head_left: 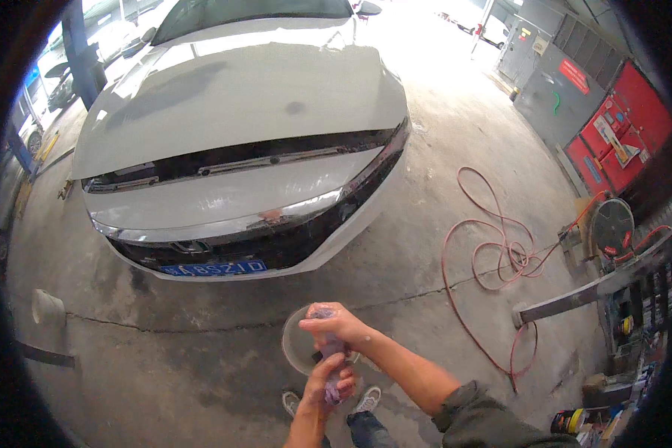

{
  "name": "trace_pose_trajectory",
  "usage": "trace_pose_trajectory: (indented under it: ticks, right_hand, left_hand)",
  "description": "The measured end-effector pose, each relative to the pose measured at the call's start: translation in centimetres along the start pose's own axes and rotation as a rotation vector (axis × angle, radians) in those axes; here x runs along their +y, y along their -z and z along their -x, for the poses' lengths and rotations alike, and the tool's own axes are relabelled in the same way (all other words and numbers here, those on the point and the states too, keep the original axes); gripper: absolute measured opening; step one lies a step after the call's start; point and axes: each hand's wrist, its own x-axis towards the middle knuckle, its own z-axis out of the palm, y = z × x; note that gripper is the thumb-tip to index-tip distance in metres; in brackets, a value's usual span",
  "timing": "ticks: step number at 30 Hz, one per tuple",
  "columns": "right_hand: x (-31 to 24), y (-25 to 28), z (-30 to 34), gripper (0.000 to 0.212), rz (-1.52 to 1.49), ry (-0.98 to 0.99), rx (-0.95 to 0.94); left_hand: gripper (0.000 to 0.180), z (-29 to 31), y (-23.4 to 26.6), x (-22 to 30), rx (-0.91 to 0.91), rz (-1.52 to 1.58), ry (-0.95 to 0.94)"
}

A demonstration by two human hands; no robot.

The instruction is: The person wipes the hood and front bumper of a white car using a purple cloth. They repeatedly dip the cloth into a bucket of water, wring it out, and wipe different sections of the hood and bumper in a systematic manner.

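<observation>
A wet-looking purple cloth (333, 348) is bunched and twisted between my two hands. My right hand (337, 326) is closed round its upper part, and my left hand (327, 381) grips the lower part, nearer to me. Below my hands stands a round bucket (292, 345), its far and left rim showing; my hands and forearm hide much of the rest. Something small and dark shows at the bucket beside the cloth. In front of me is a white car (239, 194), its hood (276, 97) slightly raised along the front edge.
A red hose (493, 224) lies in loops on the concrete floor at the right, leading to a reel (612, 224). Shelving and red cabinets (612, 134) line the right side. A pale pail (48, 307) sits at the left, and a blue post (78, 56) rises behind it.
</observation>
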Motion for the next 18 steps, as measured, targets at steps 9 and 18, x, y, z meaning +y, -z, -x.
trace_pose_trajectory:
  ticks: [9, 18]
  right_hand:
    - [6.3, 1.5, -4.7, 0.033, 1.036, 0.034, 0.347]
    - [8.9, 1.0, -5.5, 0.027, 1.223, -0.083, 0.374]
  left_hand:
    - [0.017, -9.0, 6.8, -2.5, 0.553, -0.634, -0.202]
    - [0.039, -13.2, 16.4, -5.1, 0.592, -0.853, -0.542]
